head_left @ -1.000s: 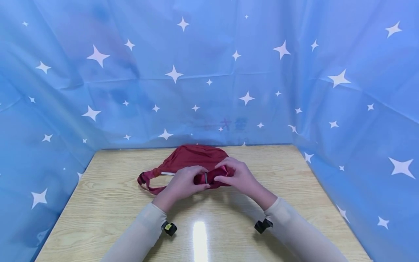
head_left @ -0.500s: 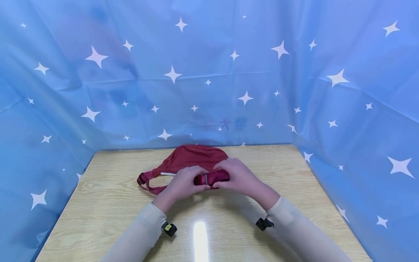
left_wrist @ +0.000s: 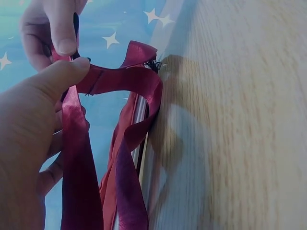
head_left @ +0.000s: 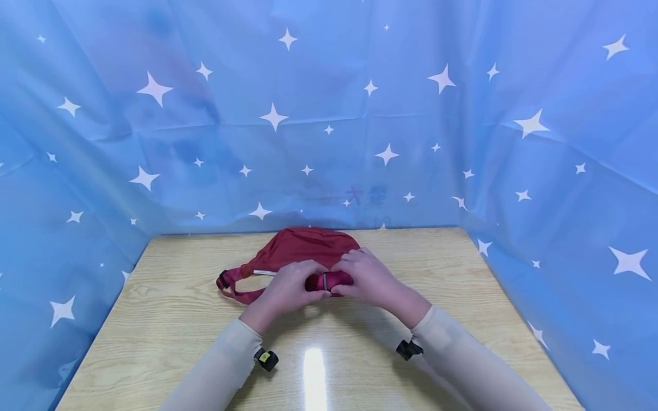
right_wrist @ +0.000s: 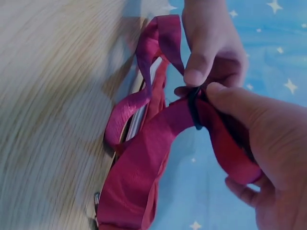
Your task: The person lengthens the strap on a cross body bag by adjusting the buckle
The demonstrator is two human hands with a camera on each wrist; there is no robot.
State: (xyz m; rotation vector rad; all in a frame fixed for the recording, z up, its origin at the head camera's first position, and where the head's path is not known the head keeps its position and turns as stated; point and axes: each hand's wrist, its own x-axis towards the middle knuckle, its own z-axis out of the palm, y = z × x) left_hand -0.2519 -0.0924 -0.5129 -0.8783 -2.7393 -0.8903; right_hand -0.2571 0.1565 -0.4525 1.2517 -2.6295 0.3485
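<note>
A dark red waist bag (head_left: 308,246) lies on the wooden table. In front of it, my left hand (head_left: 290,288) pinches the bag's shiny red strap (right_wrist: 144,163) beside a dark strap slider (right_wrist: 194,109). My right hand (head_left: 371,281) pinches the strap just to the right of the slider, its fingertips close to the left hand's. In the right wrist view a loop of strap bulges beneath my right hand. Lengths of webbing hang below both hands in the left wrist view. Part of the slider is hidden behind the thumbs.
The bag's strap end with a black buckle piece (head_left: 223,279) lies on the table (head_left: 169,331) at the left. A pale zipper (head_left: 264,273) runs along the bag. Blue star-patterned cloth (head_left: 329,114) stands behind and at both sides.
My right hand has shifted left along the strap, closer to the slider and my left hand. The stretch of strap showing between the hands is shorter. My left hand stays in place.
</note>
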